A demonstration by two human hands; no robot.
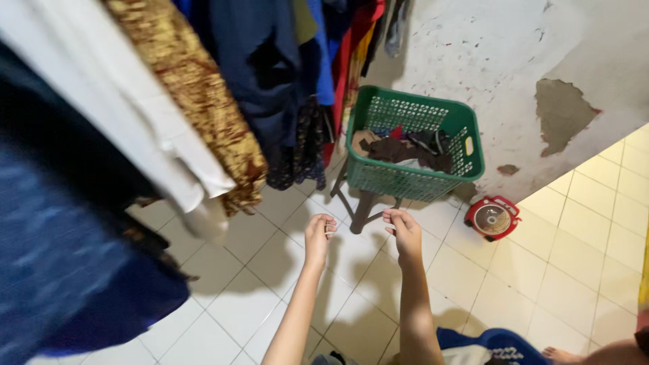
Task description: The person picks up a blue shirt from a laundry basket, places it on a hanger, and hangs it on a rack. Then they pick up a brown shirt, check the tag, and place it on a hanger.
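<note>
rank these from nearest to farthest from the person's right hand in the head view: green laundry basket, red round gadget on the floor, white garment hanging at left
From the right hand:
1. Green laundry basket, just above it on a stool.
2. Red round gadget, to its right on the tiles.
3. White garment, far left, past the left hand.

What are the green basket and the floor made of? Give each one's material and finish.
Green basket: looks like moulded plastic, going by its perforated lattice walls and smooth, slightly glossy rim. Floor: apparently glazed ceramic tile, with pale squares, visible grout lines and a soft sheen.

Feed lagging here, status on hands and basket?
Left hand and right hand raised, fingers pinched, contents unclear. Green basket on stool ahead, holding clothes. Nothing between.
</note>
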